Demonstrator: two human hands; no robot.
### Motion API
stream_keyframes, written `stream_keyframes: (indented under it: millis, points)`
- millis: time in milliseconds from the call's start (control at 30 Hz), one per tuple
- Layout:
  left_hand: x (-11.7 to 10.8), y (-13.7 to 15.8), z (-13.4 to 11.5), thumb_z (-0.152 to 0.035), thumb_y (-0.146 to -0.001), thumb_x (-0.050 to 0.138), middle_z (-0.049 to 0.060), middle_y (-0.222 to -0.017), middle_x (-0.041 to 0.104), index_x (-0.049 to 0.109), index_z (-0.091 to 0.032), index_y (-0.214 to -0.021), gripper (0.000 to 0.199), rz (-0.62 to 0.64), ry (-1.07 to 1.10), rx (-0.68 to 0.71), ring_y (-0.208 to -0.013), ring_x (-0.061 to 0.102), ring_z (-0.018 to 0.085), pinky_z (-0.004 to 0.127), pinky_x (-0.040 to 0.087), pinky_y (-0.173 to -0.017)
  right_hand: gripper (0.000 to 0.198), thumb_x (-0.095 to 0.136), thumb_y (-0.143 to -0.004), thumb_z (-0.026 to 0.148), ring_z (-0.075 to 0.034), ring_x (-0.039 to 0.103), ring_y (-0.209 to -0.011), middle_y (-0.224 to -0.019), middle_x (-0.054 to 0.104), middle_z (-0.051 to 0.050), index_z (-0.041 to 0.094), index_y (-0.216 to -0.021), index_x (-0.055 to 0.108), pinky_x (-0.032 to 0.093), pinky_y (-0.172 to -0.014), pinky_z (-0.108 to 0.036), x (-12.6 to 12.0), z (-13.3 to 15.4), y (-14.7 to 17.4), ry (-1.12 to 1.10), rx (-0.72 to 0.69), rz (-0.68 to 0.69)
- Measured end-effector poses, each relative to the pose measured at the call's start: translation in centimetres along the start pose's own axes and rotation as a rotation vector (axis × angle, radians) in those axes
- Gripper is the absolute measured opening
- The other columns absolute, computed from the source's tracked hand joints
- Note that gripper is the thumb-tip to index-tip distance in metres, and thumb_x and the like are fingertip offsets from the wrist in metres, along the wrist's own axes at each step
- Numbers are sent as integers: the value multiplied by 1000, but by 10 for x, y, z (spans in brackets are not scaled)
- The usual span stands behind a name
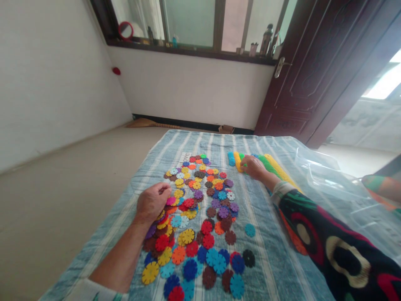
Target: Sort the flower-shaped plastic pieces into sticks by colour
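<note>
Many notched plastic discs (188, 236) in mixed colours lie loose and overlapping on a striped cloth. My left hand (153, 201) is at the left edge of this pile, its fingers curled together. A pink disc (171, 201) shows right by those fingertips; whether they grip it is unclear. To the right, my right hand (254, 167) bends down, fingers closed, at the near end of rows of discs sorted by colour. A yellow row (238, 161) and a short blue row (231, 158) show left of it. Behind the wrist run a green row (272, 166) and a longer yellow row (283, 172).
Clear plastic boxes (328, 179) stand at the table's right side. An orange row (293, 232) is partly hidden under my right sleeve. A lone blue disc (249, 230) lies right of the pile. Beyond the table are a wall and a dark red door (310, 71).
</note>
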State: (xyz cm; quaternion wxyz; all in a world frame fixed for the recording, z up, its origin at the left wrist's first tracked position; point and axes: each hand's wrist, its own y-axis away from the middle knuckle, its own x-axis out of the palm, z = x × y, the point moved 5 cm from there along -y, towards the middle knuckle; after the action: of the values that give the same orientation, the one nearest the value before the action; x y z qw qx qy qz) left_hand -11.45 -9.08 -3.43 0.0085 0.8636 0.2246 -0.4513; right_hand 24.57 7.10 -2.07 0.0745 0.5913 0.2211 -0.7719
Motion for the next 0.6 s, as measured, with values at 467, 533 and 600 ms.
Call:
stream_keyframes:
  millis: [467,533,600]
  points:
    - [2,2,-1,-42,-77,51,2,-86,77,73,-23,-89,32,2,-38,4,-82,70,20,25,47,-70,13,68,-87,15,-19,61,-95,-97,68,-6,20,-76,71,46,-84,-30,-15,128,66,-150,-427,40]
    - [2,2,-1,-42,-77,51,3,-86,77,73,-22,-90,33,-4,-28,12,-82,70,20,25,47,-71,17,71,-87,22,-19,59,-92,-95,67,-6,19,-71,68,45,-83,-31,-15,170,91,-209,-660,78]
    - [2,2,-1,-43,-77,51,3,-87,77,73,-21,-91,34,-6,-14,26,-82,70,20,25,47,-72,21,68,-91,29,-20,57,-97,-102,66,-8,18,-74,67,44,-85,-33,-16,201,111,-237,-815,64]
